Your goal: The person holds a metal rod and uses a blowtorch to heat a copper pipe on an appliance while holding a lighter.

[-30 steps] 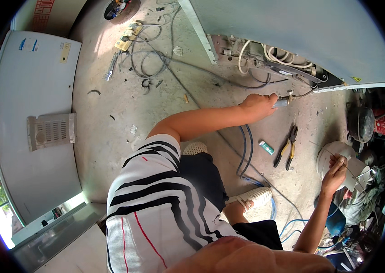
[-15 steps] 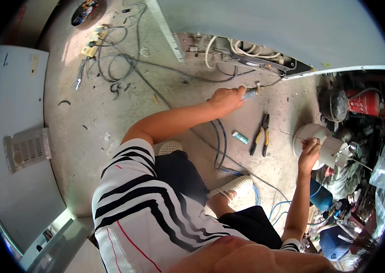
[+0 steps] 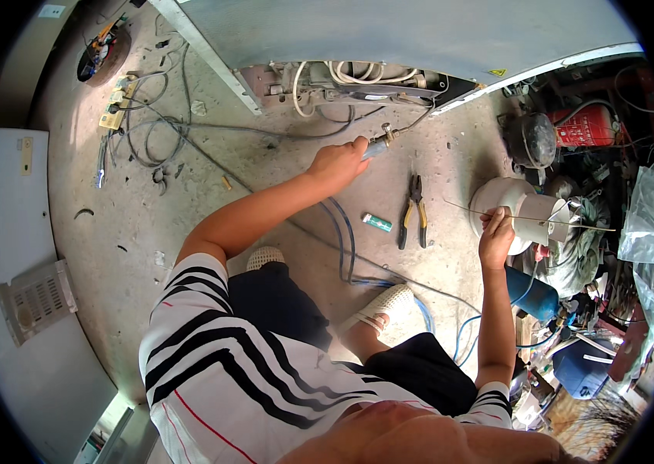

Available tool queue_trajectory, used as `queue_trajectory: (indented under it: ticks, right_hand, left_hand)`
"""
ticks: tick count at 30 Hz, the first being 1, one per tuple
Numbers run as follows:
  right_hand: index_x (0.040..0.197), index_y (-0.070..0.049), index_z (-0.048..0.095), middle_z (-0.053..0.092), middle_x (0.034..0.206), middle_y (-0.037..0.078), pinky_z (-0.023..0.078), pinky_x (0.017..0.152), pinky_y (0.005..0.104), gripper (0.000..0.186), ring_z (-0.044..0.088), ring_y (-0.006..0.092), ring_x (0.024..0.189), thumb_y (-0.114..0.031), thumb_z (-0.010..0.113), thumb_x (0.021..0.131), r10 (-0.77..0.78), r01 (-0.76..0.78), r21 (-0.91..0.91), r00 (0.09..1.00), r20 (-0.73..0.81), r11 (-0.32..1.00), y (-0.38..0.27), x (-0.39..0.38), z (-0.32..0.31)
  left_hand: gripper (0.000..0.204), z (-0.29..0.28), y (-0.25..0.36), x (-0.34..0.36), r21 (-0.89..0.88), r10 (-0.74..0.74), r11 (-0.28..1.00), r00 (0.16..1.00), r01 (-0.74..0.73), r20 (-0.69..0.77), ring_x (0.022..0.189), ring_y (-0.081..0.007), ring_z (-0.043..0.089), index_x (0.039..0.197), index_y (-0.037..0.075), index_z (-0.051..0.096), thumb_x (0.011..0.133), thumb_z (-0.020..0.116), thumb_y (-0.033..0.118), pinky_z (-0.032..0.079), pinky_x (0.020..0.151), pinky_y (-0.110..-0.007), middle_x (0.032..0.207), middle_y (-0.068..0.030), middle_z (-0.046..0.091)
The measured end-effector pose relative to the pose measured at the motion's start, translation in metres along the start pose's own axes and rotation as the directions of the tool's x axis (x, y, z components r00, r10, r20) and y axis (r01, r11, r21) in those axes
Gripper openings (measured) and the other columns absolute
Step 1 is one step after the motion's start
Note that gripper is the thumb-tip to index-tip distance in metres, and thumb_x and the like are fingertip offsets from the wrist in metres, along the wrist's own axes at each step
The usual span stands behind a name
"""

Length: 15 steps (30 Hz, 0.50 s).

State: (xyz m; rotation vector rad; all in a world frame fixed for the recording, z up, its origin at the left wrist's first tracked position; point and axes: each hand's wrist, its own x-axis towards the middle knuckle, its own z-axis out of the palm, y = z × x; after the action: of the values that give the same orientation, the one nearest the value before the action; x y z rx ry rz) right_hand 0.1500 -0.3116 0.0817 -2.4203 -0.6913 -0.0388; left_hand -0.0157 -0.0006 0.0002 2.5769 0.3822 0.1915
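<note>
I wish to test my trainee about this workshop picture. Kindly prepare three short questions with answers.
1. The long, thin brownish rod is held by: (a) left hand; (b) right hand; (c) both.
2. True or false: the pliers with yellow-and-black handles lie on the grey concrete floor.
3. Complete: in the picture, the small green-and-white cylindrical item lies to the ____ of the pliers.

Key: 1 b; 2 true; 3 left.

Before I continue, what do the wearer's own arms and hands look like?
The left hand and right hand are ungloved, with no watch showing. Both forearms are uncovered below short white sleeves with black stripes.
</note>
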Motion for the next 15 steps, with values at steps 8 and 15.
queue_trajectory:
  ticks: [8,15]
  right_hand:
    - [0.085,-0.002,0.053,0.061,0.066,0.012,0.048,0.057,0.0325,0.028,0.059,0.0212,0.056,-0.019,0.038,0.102,-0.009,0.009,0.007,1.000,0.002,1.000,0.0025,-0.0006,-0.0018]
    - [0.086,-0.001,0.054,0.061,0.066,0.013,0.048,0.058,0.0338,0.027,0.060,0.0238,0.058,-0.018,0.039,0.101,-0.017,0.017,0.019,1.000,0.010,1.000,0.0028,-0.0025,0.0001]
  left_hand:
    - [0.028,-0.0011,0.0006,0.0016,-0.058,-0.020,0.998,1.000,0.021,0.021,0.069,-0.0360,0.064,0.097,0.003,0.045,0.090,0.055,0.028,0.049,0.059,-0.046,0.075,-0.0174,0.065]
    - [0.030,-0.0101,0.0055,0.0067,-0.009,-0.083,0.996,0.992,0.084,0.099,0.073,-0.0366,0.064,0.100,0.003,0.045,0.092,0.054,0.031,0.049,0.063,-0.047,0.079,-0.0185,0.065]
